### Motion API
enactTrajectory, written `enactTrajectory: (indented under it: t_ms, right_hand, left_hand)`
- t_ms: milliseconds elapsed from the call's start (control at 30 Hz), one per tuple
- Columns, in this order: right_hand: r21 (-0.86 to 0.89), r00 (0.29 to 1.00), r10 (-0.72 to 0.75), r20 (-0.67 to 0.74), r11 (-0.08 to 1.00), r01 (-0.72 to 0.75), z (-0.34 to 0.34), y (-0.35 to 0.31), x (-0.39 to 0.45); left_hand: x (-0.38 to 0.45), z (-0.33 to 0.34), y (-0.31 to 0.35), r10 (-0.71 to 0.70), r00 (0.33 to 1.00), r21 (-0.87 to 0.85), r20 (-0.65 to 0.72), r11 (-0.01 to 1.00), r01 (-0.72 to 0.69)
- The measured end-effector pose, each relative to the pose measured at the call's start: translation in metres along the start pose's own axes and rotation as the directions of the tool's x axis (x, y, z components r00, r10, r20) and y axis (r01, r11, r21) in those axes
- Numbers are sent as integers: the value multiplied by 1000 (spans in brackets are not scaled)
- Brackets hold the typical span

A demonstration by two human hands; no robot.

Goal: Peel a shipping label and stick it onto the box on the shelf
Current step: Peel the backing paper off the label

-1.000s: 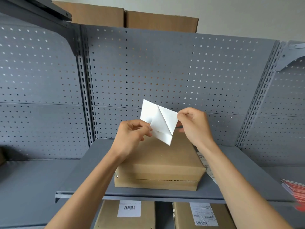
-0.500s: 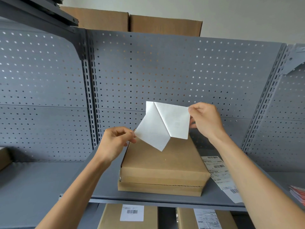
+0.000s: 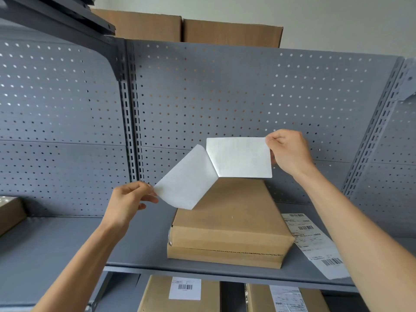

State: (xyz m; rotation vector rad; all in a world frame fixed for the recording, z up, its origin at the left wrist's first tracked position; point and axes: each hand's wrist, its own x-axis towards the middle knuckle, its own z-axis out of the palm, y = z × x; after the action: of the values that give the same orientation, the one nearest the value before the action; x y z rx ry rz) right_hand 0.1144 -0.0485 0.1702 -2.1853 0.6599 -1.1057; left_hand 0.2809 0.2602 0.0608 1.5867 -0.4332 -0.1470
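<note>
A flat brown cardboard box [image 3: 229, 230] lies on the grey shelf [image 3: 135, 248], its top bare. Above it I hold a white shipping label [image 3: 239, 157] and its white backing sheet [image 3: 186, 179], still joined along one short edge near the middle. My right hand [image 3: 287, 152] pinches the label's upper right corner. My left hand [image 3: 129, 199] pinches the backing's lower left corner. The two sheets spread apart in a wide V over the box's far end.
A strip of printed labels [image 3: 315, 244] lies on the shelf right of the box. Two labelled boxes [image 3: 180, 293] sit on the shelf below. Brown cartons [image 3: 186, 28] stand on top. Perforated grey panel [image 3: 225, 97] behind; another box edge [image 3: 9, 212] at far left.
My hands have pulled apart: the right up and right, the left down and left. The label has peeled almost fully off its backing, which was folded against it earlier.
</note>
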Motion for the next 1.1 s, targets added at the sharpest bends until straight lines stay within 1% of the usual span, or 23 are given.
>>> enactTrajectory:
  t_ms: [133, 233, 300, 367, 433, 533, 700, 767, 900, 1000, 1033, 1100]
  right_hand:
    - [29, 1000, 22, -5, 999, -22, 5, -1, 2]
    - [41, 999, 27, -17, 999, -27, 7, -3, 2]
    - [50, 1000, 24, -20, 998, -23, 9, -5, 2]
    - [65, 1000, 14, -26, 998, -12, 10, -7, 0]
    - [62, 999, -16, -28, 998, 18, 11, -12, -3]
    - [59, 997, -65, -34, 996, 67, 11, -19, -8]
    - [81, 993, -115, -22, 990, 117, 9, -29, -19]
    - [71, 989, -144, -25, 987, 145, 8, -30, -24]
    - [71, 987, -162, -23, 984, 163, 7, -34, -34]
    - [35, 983, -178, -36, 983, 179, 3, -36, -40]
    - [30, 982, -183, -44, 982, 184, 1, -37, -42]
    - [30, 979, -195, -60, 980, 197, -2, -39, -45]
  left_hand:
    - [1, -15, -13, -60, 992, 41, -110, 997, 65]
    - [-1, -23, -23, -75, 984, 143, -164, 985, 99]
    - [-5, -27, -27, -52, 976, 252, -210, 962, 105]
    - [-9, -32, -29, 12, 965, 362, -262, 928, 86]
    - [-16, -35, -33, 58, 959, 478, -278, 874, 85]
    - [-28, -36, -37, 77, 960, 643, -268, 757, 119]
    - [-40, -38, -45, 190, 967, 850, -170, 524, 47]
    - [-42, -40, -49, 186, 974, 879, -131, 475, 28]
    - [-43, -42, -51, 135, 984, 865, -118, 500, 35]
    - [-44, -47, -38, 146, 974, 857, -171, 510, 74]
    - [-43, -48, -27, 174, 966, 840, -193, 538, 71]
    - [-39, -42, 2, 232, 948, 748, -217, 663, 9]
